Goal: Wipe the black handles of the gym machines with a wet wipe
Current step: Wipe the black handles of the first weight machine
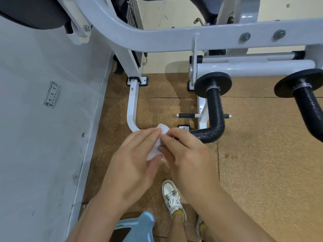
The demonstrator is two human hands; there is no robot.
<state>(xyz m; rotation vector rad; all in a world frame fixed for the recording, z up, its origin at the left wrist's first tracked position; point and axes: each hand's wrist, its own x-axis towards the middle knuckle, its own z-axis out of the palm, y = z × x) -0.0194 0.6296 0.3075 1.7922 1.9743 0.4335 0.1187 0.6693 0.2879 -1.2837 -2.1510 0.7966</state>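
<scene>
A white wet wipe [157,144] is held between both hands in front of me. My left hand [134,161] grips its lower part with thumb and fingers. My right hand [188,154] pinches its upper edge with the fingertips. Just right of the hands a curved black handle [215,112] bends down from a black disc on the white machine arm [253,67]. A second black handle [309,109] hangs at the right edge. Neither hand touches a handle.
The white machine frame [132,105] arches overhead and runs down to the brown floor. A small black foot peg [186,115] sticks out low on the frame. A grey wall [43,119] stands at left. My shoes [172,198] are below.
</scene>
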